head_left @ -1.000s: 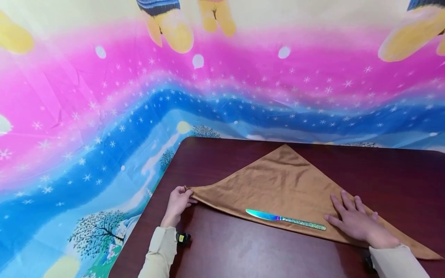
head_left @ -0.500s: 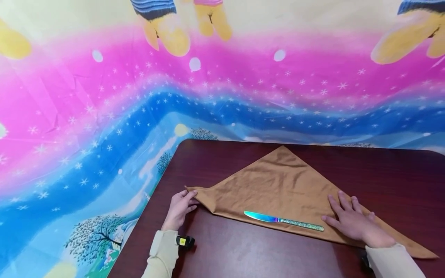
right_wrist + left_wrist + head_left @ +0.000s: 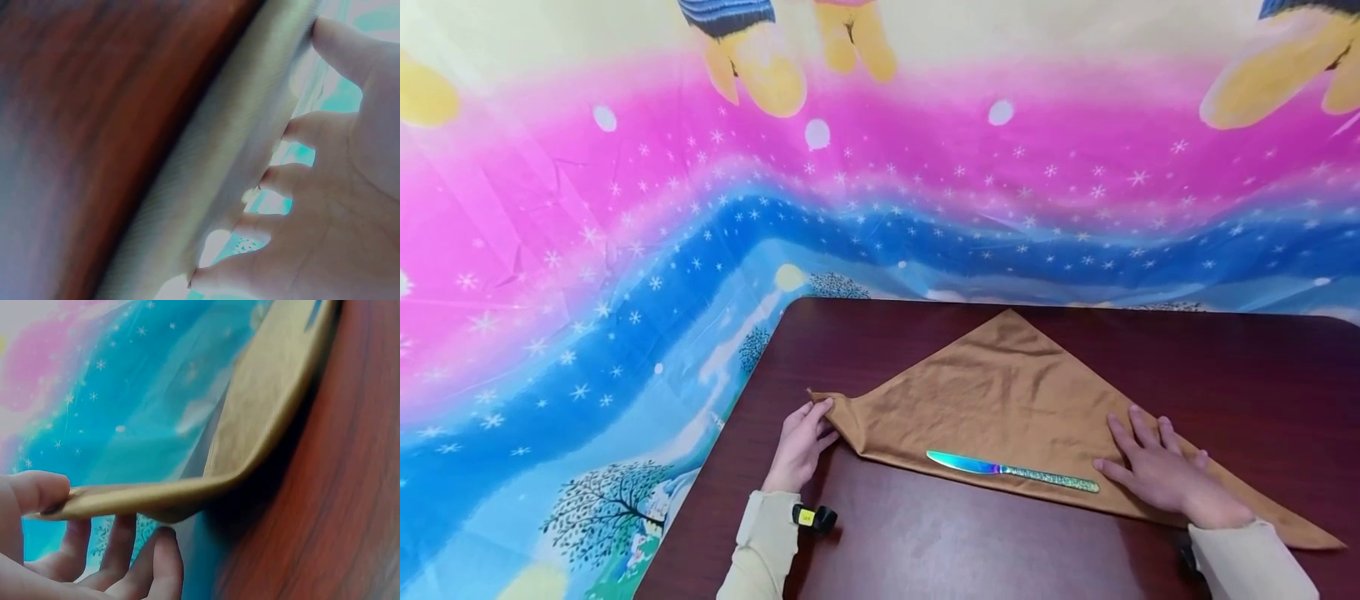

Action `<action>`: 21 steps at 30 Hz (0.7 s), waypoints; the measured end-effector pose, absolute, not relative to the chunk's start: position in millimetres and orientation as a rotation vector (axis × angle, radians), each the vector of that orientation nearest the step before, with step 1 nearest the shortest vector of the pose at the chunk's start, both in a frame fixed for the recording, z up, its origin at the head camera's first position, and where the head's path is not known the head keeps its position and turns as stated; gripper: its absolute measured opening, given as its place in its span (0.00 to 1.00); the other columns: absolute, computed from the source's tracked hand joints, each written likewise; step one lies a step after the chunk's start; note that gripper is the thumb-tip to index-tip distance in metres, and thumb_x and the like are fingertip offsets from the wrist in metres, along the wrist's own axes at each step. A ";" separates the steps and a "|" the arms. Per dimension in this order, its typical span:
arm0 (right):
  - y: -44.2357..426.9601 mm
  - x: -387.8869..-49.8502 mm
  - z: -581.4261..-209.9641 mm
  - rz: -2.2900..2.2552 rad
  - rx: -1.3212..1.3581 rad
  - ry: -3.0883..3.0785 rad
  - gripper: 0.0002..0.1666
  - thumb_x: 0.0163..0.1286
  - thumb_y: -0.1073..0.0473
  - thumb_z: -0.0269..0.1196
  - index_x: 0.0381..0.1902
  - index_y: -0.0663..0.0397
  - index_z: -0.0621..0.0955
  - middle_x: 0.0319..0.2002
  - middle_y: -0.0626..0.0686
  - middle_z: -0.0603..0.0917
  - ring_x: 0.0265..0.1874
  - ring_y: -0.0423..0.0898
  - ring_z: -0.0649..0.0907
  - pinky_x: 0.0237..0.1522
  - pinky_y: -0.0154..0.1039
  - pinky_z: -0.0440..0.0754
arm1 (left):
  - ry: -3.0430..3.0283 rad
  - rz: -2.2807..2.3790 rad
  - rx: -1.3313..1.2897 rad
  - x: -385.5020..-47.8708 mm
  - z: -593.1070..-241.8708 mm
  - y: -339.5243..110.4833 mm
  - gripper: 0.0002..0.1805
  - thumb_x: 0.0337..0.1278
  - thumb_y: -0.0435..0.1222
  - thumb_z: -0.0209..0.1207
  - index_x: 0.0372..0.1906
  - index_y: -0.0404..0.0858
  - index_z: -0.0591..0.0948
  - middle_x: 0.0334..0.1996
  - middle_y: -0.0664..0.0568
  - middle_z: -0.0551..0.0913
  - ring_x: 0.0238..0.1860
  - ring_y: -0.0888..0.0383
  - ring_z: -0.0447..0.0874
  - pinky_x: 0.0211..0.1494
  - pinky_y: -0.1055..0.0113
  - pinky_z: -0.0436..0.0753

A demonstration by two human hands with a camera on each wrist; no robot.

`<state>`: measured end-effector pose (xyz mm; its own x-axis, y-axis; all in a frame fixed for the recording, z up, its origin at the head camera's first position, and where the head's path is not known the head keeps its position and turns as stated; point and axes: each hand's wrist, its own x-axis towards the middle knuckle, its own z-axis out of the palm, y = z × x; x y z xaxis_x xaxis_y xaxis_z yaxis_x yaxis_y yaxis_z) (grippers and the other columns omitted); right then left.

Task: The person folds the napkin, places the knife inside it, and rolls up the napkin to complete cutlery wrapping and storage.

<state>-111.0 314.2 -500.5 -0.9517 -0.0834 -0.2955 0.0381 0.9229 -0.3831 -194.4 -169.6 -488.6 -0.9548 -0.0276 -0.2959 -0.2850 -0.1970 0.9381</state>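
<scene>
A brown cloth napkin [image 3: 985, 392], folded into a triangle, lies on the table with its peak pointing away. Across its near edge rests a table knife [image 3: 1011, 472] with a rainbow blade and a patterned handle. My left hand [image 3: 801, 442] pinches the napkin's left corner between thumb and fingers; the left wrist view shows that corner of cloth [image 3: 137, 495] lifted off the table and bent. Spread over the right part of the napkin, my right hand [image 3: 1168, 475] rests with straight fingers, just right of the knife handle. In the right wrist view its fingertips touch the cloth [image 3: 231, 150].
The dark reddish-brown table [image 3: 925, 550] has rounded far corners. Behind and to the left of it hangs a colourful printed backdrop [image 3: 880, 167]. A small black device [image 3: 816, 518] sits at my left wrist.
My left hand has moved slightly right and away from me, lifting and bending the napkin's left corner inward. The right hand and the knife have stayed about where they were.
</scene>
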 end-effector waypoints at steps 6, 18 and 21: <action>313.4 -110.3 -499.8 -0.563 -0.031 2.770 0.59 0.65 0.24 0.47 0.74 0.66 0.52 0.73 0.74 0.38 0.66 0.82 0.39 0.47 0.87 0.35 | 1.816 2.324 -0.389 -195.4 -486.6 -161.4 0.21 0.67 0.39 0.55 0.59 0.31 0.72 0.46 0.53 0.82 0.48 0.59 0.81 0.54 0.60 0.74; 313.2 -109.4 -499.4 -0.555 -0.030 2.776 0.59 0.65 0.24 0.47 0.74 0.66 0.51 0.73 0.73 0.37 0.67 0.81 0.37 0.48 0.86 0.35 | 1.558 2.508 -0.400 -190.2 -477.9 -143.9 0.22 0.70 0.37 0.50 0.63 0.30 0.68 0.59 0.48 0.73 0.64 0.53 0.66 0.73 0.52 0.55; 312.6 -108.9 -498.6 -0.556 -0.029 2.774 0.59 0.65 0.24 0.47 0.74 0.66 0.50 0.73 0.73 0.37 0.67 0.81 0.37 0.48 0.86 0.35 | 1.487 2.533 -0.402 -187.9 -475.3 -140.1 0.26 0.71 0.37 0.48 0.68 0.32 0.63 0.66 0.47 0.67 0.70 0.52 0.59 0.76 0.53 0.50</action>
